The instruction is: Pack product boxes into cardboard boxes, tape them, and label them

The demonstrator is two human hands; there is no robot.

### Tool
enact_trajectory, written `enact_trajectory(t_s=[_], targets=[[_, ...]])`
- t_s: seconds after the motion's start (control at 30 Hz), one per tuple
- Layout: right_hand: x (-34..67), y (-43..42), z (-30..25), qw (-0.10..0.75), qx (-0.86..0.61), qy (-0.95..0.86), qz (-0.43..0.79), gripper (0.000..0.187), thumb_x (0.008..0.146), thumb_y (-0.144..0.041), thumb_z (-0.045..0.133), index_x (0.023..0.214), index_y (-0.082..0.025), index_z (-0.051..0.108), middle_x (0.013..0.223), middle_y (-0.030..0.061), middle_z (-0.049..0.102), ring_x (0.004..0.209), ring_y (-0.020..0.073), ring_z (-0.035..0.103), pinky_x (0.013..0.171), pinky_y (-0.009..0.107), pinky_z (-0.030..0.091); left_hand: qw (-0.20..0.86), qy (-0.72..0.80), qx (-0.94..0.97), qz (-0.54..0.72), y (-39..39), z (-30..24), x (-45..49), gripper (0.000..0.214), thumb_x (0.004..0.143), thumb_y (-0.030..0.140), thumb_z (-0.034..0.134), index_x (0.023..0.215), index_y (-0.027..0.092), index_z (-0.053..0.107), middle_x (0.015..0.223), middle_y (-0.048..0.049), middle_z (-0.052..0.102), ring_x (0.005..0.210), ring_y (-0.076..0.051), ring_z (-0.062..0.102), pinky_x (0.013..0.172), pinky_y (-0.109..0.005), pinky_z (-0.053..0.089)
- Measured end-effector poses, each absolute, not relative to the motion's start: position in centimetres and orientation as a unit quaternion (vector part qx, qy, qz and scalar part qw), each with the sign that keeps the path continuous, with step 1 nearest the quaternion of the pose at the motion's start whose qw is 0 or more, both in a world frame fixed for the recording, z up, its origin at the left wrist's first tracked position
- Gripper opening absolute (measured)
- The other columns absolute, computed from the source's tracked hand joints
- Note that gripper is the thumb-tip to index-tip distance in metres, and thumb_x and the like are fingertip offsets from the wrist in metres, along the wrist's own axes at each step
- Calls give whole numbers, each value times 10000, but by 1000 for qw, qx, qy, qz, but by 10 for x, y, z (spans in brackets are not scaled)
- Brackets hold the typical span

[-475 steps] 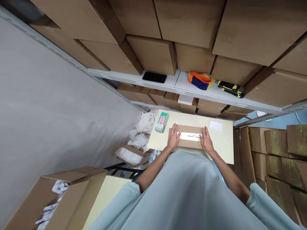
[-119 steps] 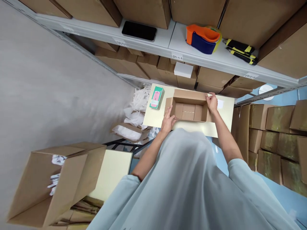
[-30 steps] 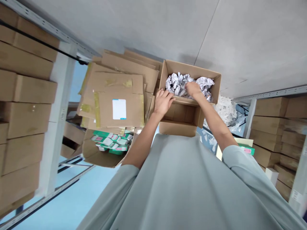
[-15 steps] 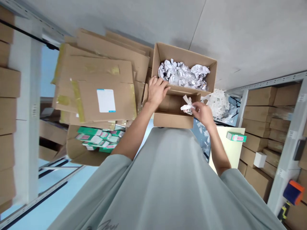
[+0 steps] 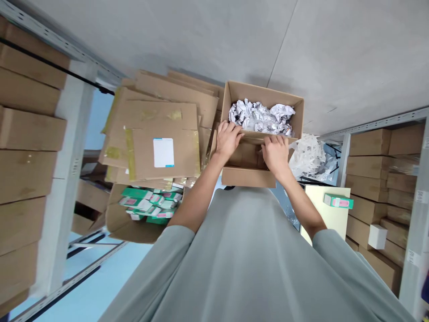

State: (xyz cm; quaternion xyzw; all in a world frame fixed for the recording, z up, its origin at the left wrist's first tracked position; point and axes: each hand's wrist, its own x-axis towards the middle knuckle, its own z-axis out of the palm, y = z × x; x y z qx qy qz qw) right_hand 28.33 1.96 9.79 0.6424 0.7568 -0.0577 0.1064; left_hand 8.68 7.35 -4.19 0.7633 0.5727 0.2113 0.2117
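Observation:
Directly in front of me, a cardboard box (image 5: 264,91) stands open with crumpled white paper (image 5: 258,117) inside. Against its near side is a second open cardboard compartment (image 5: 246,154), with a flap (image 5: 248,177) turned toward me. My left hand (image 5: 228,139) curls its fingers over the box's near edge at the left. Farther right along the same edge, my right hand (image 5: 275,153) grips the cardboard, thumb inside the near compartment. The undersides of both hands' fingers are partly hidden.
Flattened cardboard (image 5: 181,147) is stacked at the left, above an open carton (image 5: 117,223) of green-and-white small boxes (image 5: 150,203). White shredded packing (image 5: 308,156) lies right of the box. One green box (image 5: 338,201) rests on a pale yellow board (image 5: 330,221). Shelves with cartons (image 5: 368,167) flank both sides.
My right hand has left the crumpled piece of white paper it held over the near compartment and moved up onto the box's edge; that piece is out of sight. My left hand stays on the edge.

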Motion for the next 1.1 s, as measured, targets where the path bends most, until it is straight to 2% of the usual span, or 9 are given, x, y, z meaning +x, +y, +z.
enact_trajectory(t_s=[0.13, 0.27, 0.37, 0.47, 0.6, 0.7, 0.9, 1.0, 1.1], targets=[[249, 120, 68, 85, 610, 784, -79, 390, 1083, -188, 584, 1447, -107, 697, 1396, 255, 753, 1360, 389, 677, 1256, 588, 382, 218, 569, 764, 210, 75, -41, 86, 256, 1088, 313, 578, 1234, 231, 772, 1251, -152, 741, 1324, -396, 645, 1361, -653, 364], [218, 200, 13, 202, 565, 781, -175, 428, 1018, -177, 682, 1435, -89, 726, 1454, 269, 742, 1379, 396, 714, 1226, 612, 448, 224, 571, 759, 217, 75, -39, 85, 256, 1100, 356, 576, 1197, 235, 780, 1222, -153, 741, 1283, -391, 657, 1358, -648, 372], [211, 214, -10, 252, 541, 779, -193, 379, 1005, -167, 681, 1358, -69, 778, 1370, 257, 797, 1395, 402, 726, 1189, 610, 508, 229, 573, 754, 225, 74, -38, 86, 244, 1098, 351, 583, 1190, 245, 783, 1209, -146, 743, 1270, -390, 661, 1350, -654, 378], [219, 208, -10, 252, 538, 782, -187, 387, 1009, -99, 620, 1353, -65, 795, 1405, 274, 794, 1379, 382, 747, 1173, 551, 547, 228, 572, 754, 230, 73, -38, 88, 236, 1096, 342, 591, 1198, 252, 783, 1214, -137, 743, 1285, -384, 656, 1358, -646, 374], [246, 201, 10, 189, 559, 790, -168, 432, 996, -70, 603, 1387, -92, 787, 1437, 261, 785, 1373, 376, 739, 1180, 503, 541, 224, 571, 755, 231, 74, -41, 88, 254, 1109, 358, 573, 1214, 259, 782, 1237, -137, 743, 1306, -380, 643, 1372, -643, 360], [274, 182, 40, 78, 583, 792, -161, 465, 1015, -163, 640, 1468, -138, 736, 1383, 201, 810, 1329, 375, 738, 1171, 504, 546, 228, 566, 758, 231, 75, -43, 87, 260, 1107, 370, 578, 1231, 257, 777, 1248, -137, 743, 1316, -386, 637, 1373, -658, 353], [322, 71, 104, -103, 635, 741, -192, 452, 1069, -272, 550, 1500, -232, 683, 1309, 102, 801, 1103, 284, 782, 1076, 433, 591, 249, 564, 750, 241, 75, -49, 87, 237, 1091, 345, 592, 1238, 252, 752, 1304, -145, 738, 1402, -410, 614, 1377, -685, 329], [327, 12, 102, -119, 649, 712, -239, 432, 1044, -255, 544, 1441, -250, 715, 1254, 70, 813, 1023, 253, 789, 1011, 386, 615, 250, 565, 747, 245, 75, -51, 87, 225, 1091, 338, 596, 1244, 245, 732, 1316, -148, 739, 1430, -419, 609, 1375, -693, 324], [322, -18, 81, -78, 658, 697, -275, 433, 1026, -212, 552, 1413, -246, 743, 1280, 79, 822, 1007, 244, 792, 991, 361, 611, 247, 565, 749, 244, 74, -52, 87, 227, 1108, 370, 576, 1232, 244, 719, 1321, -156, 739, 1442, -425, 608, 1375, -698, 319]])
